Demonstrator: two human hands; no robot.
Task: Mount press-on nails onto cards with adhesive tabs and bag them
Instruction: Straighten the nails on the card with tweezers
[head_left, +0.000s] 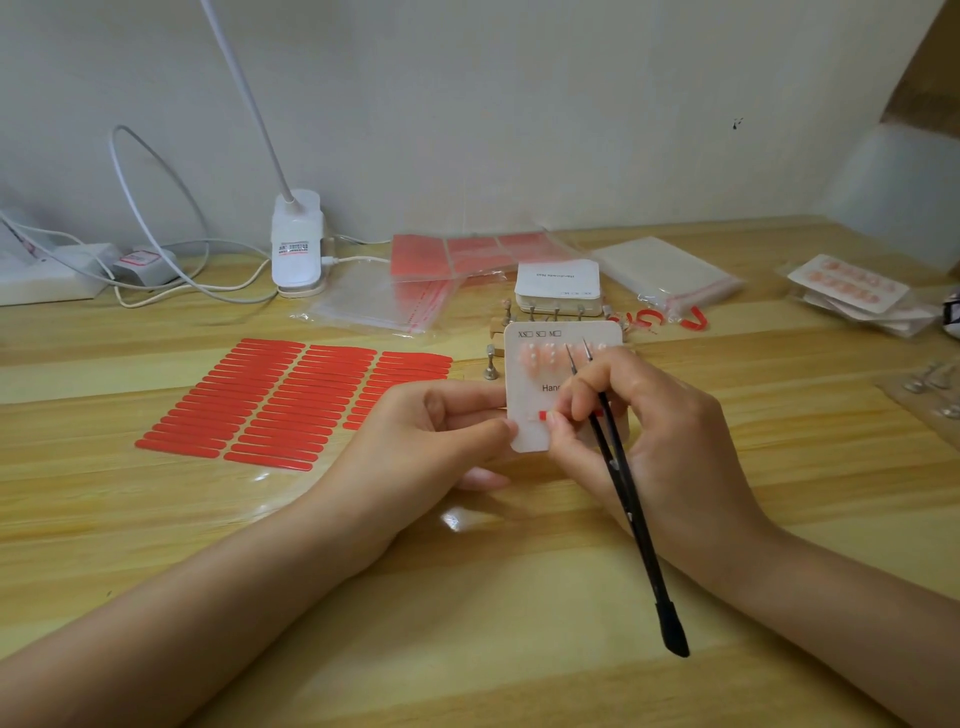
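Observation:
A white card (535, 384) with a row of pink press-on nails (540, 356) across its top is held above the wooden table. My left hand (441, 431) pinches the card's left edge. My right hand (649, 421) holds black tweezers (628, 493), whose tips point up over the nails, while its fingertips press a red adhesive tab (543, 415) on the lower part of the card. A sheet of red adhesive tabs (270, 400) lies to the left on clear film.
A stack of blank cards (558, 283) and small metal nail stands (491, 364) sit behind the held card. Clear zip bags (384, 301), red tab sheets (467, 254), bagged cards (852, 291), a white clip lamp (296, 244) and cables line the back.

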